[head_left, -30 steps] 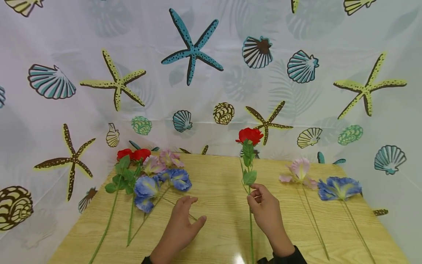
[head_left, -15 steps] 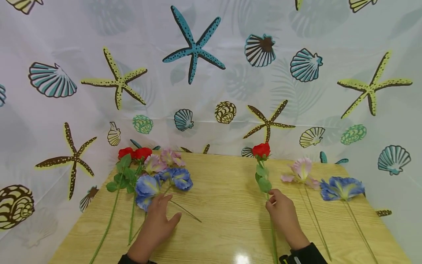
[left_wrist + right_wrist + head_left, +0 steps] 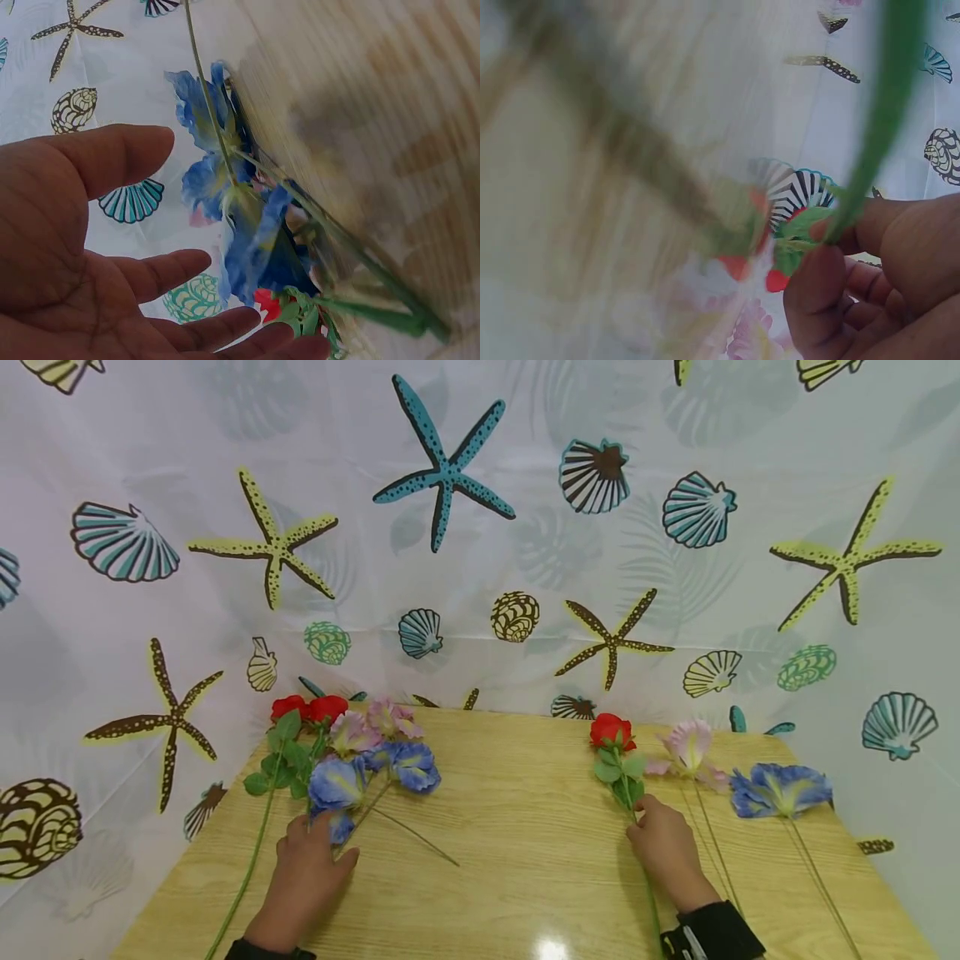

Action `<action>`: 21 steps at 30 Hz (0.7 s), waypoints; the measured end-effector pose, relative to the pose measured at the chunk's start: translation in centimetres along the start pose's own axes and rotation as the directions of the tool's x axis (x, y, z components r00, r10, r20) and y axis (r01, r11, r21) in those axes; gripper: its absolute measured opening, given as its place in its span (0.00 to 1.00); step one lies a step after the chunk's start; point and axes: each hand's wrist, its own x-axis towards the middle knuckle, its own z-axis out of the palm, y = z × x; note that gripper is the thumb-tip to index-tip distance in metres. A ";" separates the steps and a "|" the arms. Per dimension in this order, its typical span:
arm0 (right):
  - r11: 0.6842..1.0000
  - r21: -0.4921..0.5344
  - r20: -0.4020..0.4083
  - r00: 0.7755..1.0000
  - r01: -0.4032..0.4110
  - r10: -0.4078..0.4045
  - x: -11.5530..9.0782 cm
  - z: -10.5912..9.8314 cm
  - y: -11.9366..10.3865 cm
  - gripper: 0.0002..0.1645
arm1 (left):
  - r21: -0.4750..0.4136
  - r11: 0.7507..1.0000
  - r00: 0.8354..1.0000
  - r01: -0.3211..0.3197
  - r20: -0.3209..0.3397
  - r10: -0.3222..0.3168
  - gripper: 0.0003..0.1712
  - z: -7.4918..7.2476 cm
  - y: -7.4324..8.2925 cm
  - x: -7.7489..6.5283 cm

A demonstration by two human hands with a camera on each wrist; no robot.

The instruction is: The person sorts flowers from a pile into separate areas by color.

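With thumb and fingertips, my right hand [image 3: 666, 845] pinches the green stem of a red artificial rose [image 3: 611, 732] just below its leaves. The rose leans away from me, low over the right part of the table, beside a pink flower [image 3: 688, 752]. In the right wrist view the pinched stem [image 3: 889, 97] rises blurred past the thumb. My left hand [image 3: 302, 870] reaches over the flower stems on the left, at the lower blue flower [image 3: 336, 785]. The left wrist view shows its fingers spread and nothing between them, with blue petals [image 3: 259, 244] just past the fingertips.
Two red roses [image 3: 327, 708] lie at the back left with pink flowers [image 3: 390, 718] and another blue flower [image 3: 414, 768]. A blue flower [image 3: 780, 791] lies at the far right of the wooden table [image 3: 510, 843]. A shell-print curtain [image 3: 480, 568] stands behind the table.
My right hand has moved right with the rose, lowering its bloom toward the table. My left hand has shifted left from the middle to the blue flowers' stems.
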 end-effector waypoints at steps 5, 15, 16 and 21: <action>1.000 -0.025 0.012 1.000 0.017 -0.016 -0.1 0.1 0.1 0.17 | 0.025 0.998 0.999 0.050 -0.004 -0.050 0.46 -0.2 -1.0 -0.1; 0.998 -0.066 0.039 0.999 -0.014 0.016 0.1 -0.1 0.3 0.21 | 0.092 0.994 0.999 0.051 0.005 -0.052 0.44 -0.1 -2.4 0.0; 0.997 -0.070 0.029 0.999 -0.015 0.017 0.0 -0.1 0.4 0.22 | 0.099 0.994 0.999 0.052 0.010 -0.053 0.44 -0.1 -2.5 0.1; 0.997 -0.069 -0.030 0.999 -0.039 0.037 -0.1 -0.3 0.8 0.27 | 0.126 0.991 0.998 0.046 0.036 -0.051 0.42 -0.3 -3.1 0.5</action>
